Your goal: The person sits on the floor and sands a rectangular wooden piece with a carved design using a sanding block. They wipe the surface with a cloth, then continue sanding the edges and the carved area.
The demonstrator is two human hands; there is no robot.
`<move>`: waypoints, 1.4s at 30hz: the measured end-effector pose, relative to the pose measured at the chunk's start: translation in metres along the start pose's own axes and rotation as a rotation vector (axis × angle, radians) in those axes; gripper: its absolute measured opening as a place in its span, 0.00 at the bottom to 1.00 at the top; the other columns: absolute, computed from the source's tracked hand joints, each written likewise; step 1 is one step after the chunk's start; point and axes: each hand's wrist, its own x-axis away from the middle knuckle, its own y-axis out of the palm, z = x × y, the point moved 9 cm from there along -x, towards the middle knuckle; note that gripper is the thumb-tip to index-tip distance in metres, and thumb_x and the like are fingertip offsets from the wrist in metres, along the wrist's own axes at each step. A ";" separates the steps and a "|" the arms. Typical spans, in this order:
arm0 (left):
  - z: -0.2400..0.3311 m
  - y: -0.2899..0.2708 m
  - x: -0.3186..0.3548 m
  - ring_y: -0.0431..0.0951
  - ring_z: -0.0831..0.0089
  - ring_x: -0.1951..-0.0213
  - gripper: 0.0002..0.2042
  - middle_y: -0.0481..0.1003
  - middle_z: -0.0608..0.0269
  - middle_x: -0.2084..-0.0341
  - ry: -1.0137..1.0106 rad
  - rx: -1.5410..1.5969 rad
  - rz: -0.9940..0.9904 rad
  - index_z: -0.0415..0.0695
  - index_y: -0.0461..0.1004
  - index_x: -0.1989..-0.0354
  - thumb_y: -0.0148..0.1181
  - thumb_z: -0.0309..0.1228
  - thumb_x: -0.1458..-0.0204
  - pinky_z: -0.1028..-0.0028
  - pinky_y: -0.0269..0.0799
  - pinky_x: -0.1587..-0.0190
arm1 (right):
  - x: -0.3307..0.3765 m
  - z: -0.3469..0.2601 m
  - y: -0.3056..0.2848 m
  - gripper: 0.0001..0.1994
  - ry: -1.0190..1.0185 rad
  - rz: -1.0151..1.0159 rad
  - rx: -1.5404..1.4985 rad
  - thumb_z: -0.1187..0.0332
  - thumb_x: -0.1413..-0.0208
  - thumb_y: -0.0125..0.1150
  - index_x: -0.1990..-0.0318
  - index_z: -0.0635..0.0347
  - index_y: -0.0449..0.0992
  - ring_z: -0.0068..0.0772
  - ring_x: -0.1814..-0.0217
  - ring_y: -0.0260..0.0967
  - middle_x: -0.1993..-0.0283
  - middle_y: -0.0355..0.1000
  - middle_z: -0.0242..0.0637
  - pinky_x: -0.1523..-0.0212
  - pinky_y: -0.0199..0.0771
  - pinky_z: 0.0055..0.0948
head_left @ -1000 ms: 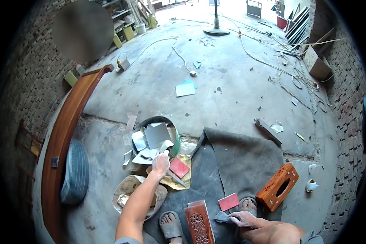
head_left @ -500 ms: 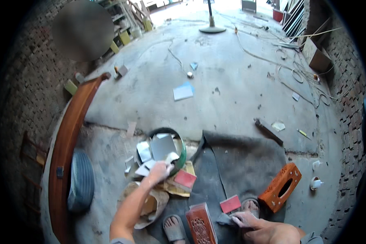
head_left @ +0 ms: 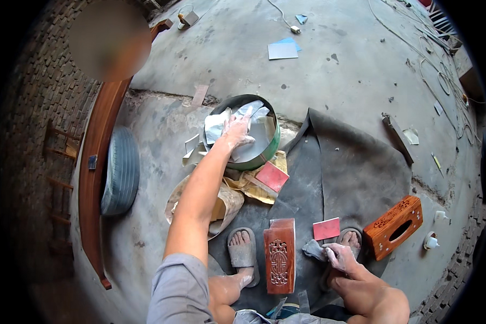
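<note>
Closest to the person, the right hand (head_left: 341, 258) is pinched around a small grey crumpled rag (head_left: 314, 250), low over the dark rubber mat (head_left: 345, 167) on the concrete floor. Beside it stands a carved reddish-brown wooden box (head_left: 279, 255), between two feet in grey sandals. A small red square sheet (head_left: 326, 229) lies on the mat just past the rag, and an orange carved wooden box with an oval slot (head_left: 393, 227) sits further right. Farther out, the left hand (head_left: 235, 131), fingers loosely spread, rests on pale grey paper sheets (head_left: 221, 125) inside a round green-rimmed basin (head_left: 272, 148).
</note>
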 end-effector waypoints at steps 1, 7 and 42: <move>-0.001 0.005 0.004 0.58 0.42 0.29 0.63 0.61 0.45 0.30 -0.005 -0.032 -0.019 0.57 0.39 0.19 0.80 0.46 0.61 0.42 0.51 0.27 | 0.002 0.003 0.002 0.10 -0.004 -0.004 0.002 0.70 0.37 0.59 0.52 0.62 0.83 0.51 0.58 0.82 0.57 0.82 0.49 0.56 0.82 0.40; -0.010 0.015 0.032 0.56 0.43 0.30 0.46 0.60 0.46 0.33 0.078 -0.060 0.021 0.57 0.66 0.31 0.80 0.48 0.63 0.41 0.55 0.30 | -0.002 -0.005 -0.004 0.10 -0.010 0.009 -0.019 0.71 0.37 0.60 0.52 0.62 0.82 0.49 0.60 0.82 0.59 0.82 0.49 0.58 0.82 0.38; -0.019 -0.004 0.166 0.83 0.61 0.62 0.17 0.84 0.49 0.68 -0.057 0.332 -0.196 0.34 0.81 0.63 0.53 0.37 0.38 0.61 0.76 0.52 | -0.009 0.005 -0.001 0.10 0.049 -0.002 0.002 0.72 0.34 0.57 0.51 0.64 0.81 0.44 0.65 0.82 0.63 0.82 0.46 0.60 0.81 0.36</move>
